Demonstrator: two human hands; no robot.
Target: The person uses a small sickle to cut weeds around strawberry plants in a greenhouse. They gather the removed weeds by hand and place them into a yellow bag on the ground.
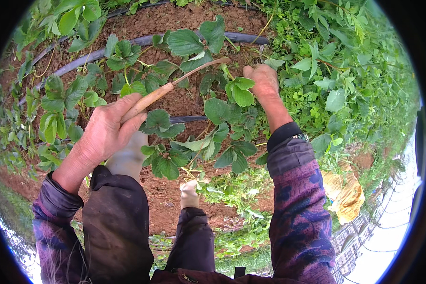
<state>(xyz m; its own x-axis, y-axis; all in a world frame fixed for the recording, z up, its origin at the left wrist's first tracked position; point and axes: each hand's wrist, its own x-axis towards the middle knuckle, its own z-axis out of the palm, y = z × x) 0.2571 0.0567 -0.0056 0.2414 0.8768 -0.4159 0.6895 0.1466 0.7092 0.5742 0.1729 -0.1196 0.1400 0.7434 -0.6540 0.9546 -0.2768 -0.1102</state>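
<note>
My left hand (112, 127) is closed around the wooden handle of a small hand sickle (156, 96), whose narrow, brownish blade points up and right over strawberry leaves. To the right, my right hand (262, 78) reaches down to low green growth at the bed's edge, its fingers bent and partly hidden; whether it grips a stem cannot be told. Between the two hands grow strawberry plants (186, 42) with broad toothed leaves. One bright green leaf cluster (241, 91) stands just left of my right wrist.
A black irrigation hose (81, 60) curves across the reddish soil (142, 25) beyond the hands. Dense weeds (337, 85) fill the right side. A yellow sack (346, 195) lies at lower right. My light-coloured boots (127, 156) stand among the plants.
</note>
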